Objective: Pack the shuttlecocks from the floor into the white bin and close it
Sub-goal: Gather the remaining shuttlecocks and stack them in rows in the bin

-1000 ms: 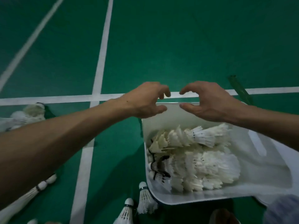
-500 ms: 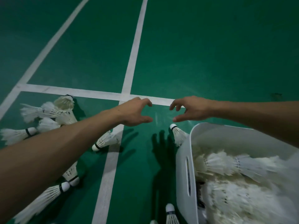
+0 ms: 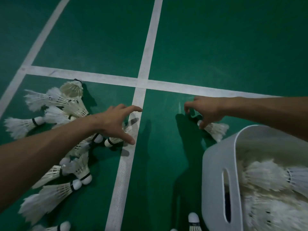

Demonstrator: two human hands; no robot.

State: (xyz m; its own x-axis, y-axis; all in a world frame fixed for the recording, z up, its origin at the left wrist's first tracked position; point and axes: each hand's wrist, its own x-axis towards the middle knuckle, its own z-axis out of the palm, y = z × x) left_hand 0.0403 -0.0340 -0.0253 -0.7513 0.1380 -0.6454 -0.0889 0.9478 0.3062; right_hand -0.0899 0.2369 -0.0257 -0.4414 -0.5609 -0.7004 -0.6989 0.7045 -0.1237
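Observation:
The white bin (image 3: 215, 165) stands at the lower right, open-topped and heaped with white shuttlecocks (image 3: 266, 179). Several loose shuttlecocks (image 3: 55, 100) lie scattered on the green floor at the left. My left hand (image 3: 116, 122) hovers with fingers spread over one of them, a shuttlecock (image 3: 113, 141) lying by the white line. My right hand (image 3: 205, 110) reaches down just beyond the bin's far corner, its thumb touching the cork of a single shuttlecock (image 3: 215, 130); its curled fingers stay apart from the thumb. No lid is in view.
White court lines (image 3: 143, 84) cross on the green floor (image 3: 216, 47) ahead of my hands. More shuttlecocks (image 3: 50, 197) lie at the lower left, and another one (image 3: 194, 221) stands by the bin's near side. The bin wall has a slot handle (image 3: 227, 194).
My view swung left from the bin to the floor pile. Both hands moved off the bin and down to the floor, spreading apart, the left over the pile and the right onto the lone shuttlecock.

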